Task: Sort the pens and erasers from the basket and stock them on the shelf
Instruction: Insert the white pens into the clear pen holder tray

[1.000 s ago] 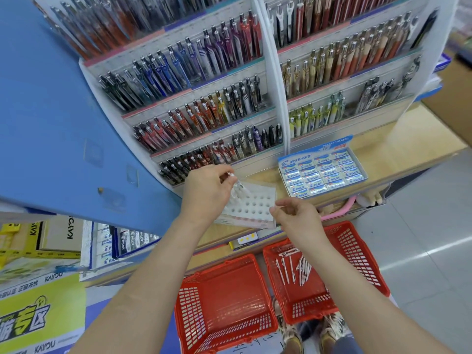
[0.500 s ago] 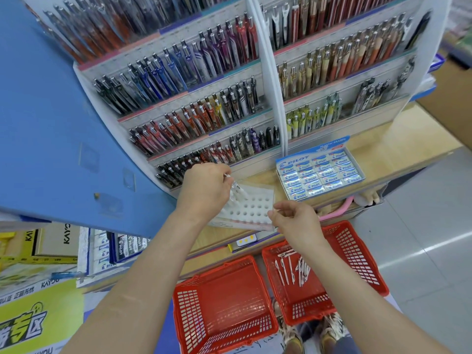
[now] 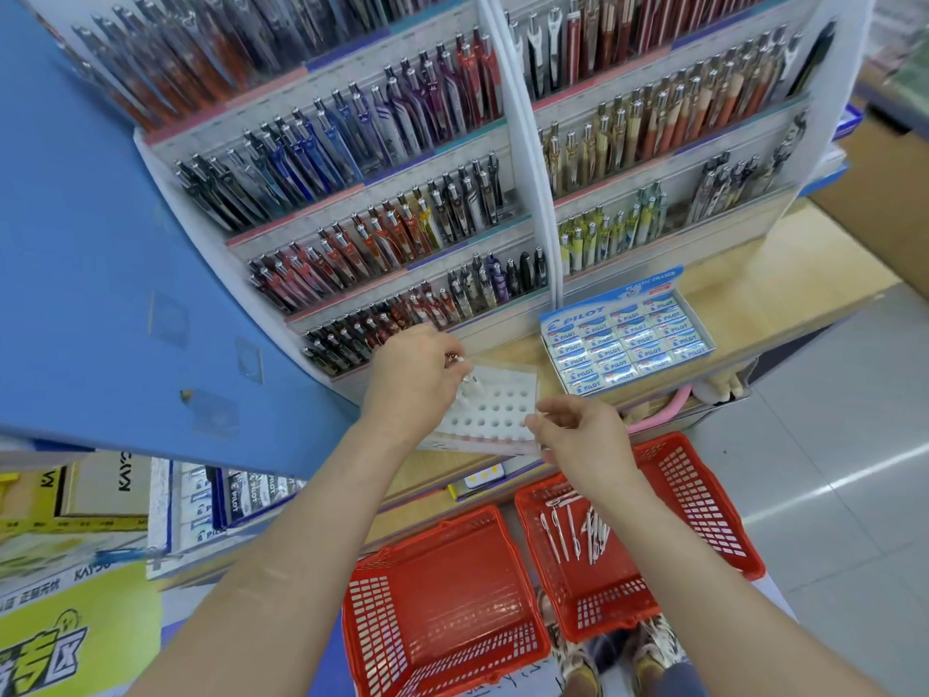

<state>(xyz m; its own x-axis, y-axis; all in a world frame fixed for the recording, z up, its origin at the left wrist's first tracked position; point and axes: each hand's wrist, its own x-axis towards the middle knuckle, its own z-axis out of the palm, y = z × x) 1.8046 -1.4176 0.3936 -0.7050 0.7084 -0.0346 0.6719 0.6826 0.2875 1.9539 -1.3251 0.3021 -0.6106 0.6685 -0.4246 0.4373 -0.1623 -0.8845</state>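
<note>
Hardly moved, left hand (image 3: 412, 379) pinches pen (image 3: 470, 375) slanting tip-down into tray (image 3: 502, 410); right hand (image 3: 583, 435) pinches tray corner.

- Red left basket (image 3: 382, 611) and red right basket (image 3: 704, 500), walls patterned with slotted lattice; white pens (image 3: 573, 533) inside the right one.
- White tray (image 3: 495, 410), gridded with round holes.
- Blue-and-white erasers (image 3: 628, 344) in a blue-trimmed box (image 3: 623, 294).
- Rack pens (image 3: 352, 143) in black, blue, purple, red and yellow.
- Pale wood shelf (image 3: 779, 274); plain blue panel (image 3: 100, 244).

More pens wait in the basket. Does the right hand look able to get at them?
Probably yes: the pens lie uncovered in the open basket just below the right hand, though it seems to pinch the tray.
</note>
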